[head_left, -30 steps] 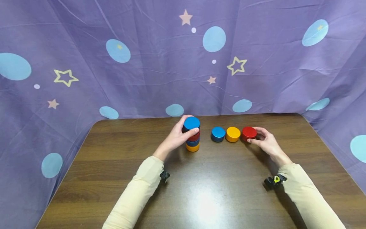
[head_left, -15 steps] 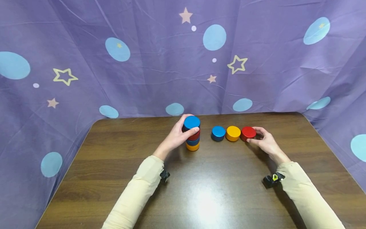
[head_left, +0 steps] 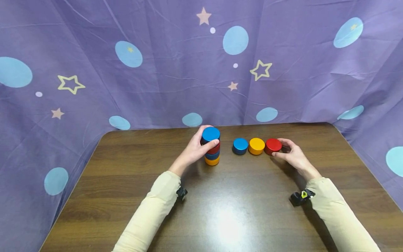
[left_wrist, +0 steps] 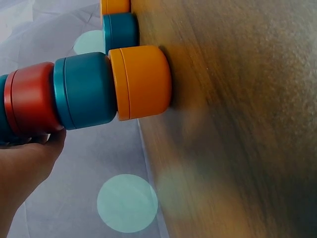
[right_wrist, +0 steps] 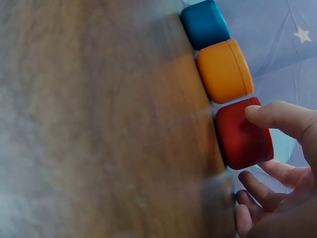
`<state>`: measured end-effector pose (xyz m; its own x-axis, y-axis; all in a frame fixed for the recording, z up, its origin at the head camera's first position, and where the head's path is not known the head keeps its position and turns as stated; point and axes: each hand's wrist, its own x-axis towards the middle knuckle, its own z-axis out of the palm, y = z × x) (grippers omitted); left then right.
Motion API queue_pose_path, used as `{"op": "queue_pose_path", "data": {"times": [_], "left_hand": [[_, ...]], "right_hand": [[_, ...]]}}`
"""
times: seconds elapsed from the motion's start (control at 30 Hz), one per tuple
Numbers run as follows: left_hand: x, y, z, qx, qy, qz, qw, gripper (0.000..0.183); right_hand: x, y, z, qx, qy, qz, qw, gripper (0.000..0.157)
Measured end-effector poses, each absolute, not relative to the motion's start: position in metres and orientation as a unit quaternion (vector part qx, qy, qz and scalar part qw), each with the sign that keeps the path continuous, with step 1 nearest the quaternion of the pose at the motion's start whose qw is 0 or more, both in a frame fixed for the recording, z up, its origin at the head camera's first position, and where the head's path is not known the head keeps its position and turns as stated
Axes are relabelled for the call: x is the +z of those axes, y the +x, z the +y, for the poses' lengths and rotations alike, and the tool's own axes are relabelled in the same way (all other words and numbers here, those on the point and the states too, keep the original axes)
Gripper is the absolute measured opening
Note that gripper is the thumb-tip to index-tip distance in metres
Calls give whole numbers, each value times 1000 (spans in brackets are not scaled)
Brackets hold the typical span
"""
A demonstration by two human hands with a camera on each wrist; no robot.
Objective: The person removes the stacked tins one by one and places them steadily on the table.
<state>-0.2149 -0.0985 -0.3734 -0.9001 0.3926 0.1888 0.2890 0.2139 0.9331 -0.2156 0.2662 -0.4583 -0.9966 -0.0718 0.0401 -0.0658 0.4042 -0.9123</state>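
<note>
Lidded round tins form an upright stack, left of centre in the head view. From the top they run blue [head_left: 211,133], red [left_wrist: 34,96], blue [left_wrist: 85,91] and orange [left_wrist: 144,82]. My left hand [head_left: 196,148] grips the upper part, its thumb across the top blue tin's lower side; its far fingers are partly hidden. On the right, my right hand [head_left: 296,156] holds a red tin [head_left: 273,145] standing on the table, thumb on the near side. An orange tin [head_left: 256,146] stands beside it, and another blue tin [head_left: 240,145] follows in the row.
The wooden table [head_left: 151,147] has its back edge just behind the tins. A purple curtain [head_left: 176,70] with stars and dots hangs behind. Bare tabletop with a bright reflection lies between my forearms.
My right hand has shifted the red tin very slightly left, closer to the orange one. The left hand and the stack stay in place.
</note>
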Motion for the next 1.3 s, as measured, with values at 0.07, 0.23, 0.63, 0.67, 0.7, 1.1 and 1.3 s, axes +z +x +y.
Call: {"op": "queue_pose_path", "data": {"times": [0.07,0.23,0.63,0.67,0.7,1.1,1.3], "left_hand": [[-380,-219,-99,592,219,774,44,49],[-385,-222,-99,596,221,771,40,48],[-387,-221,-98,595,215,774,37,49],[-387,-221,-98,596,212,774,38,49],[-387,-221,-98,596,209,774,39,49],[-393,-223,-101,594,197,779,42,49],[-393,-223,-101,590,199,781,52,52]], "right_hand": [[-456,-214,268,-550,-39,834,0,63],[-451,-211,271,-558,-36,828,-28,60],[-429,-205,266,-554,-63,825,-87,54],[-426,-205,265,-551,-68,827,-90,53],[-424,-204,265,-547,-74,829,-93,53],[-404,-199,243,-531,-130,833,-81,48],[-396,-197,230,-532,-158,829,-73,49]]}}
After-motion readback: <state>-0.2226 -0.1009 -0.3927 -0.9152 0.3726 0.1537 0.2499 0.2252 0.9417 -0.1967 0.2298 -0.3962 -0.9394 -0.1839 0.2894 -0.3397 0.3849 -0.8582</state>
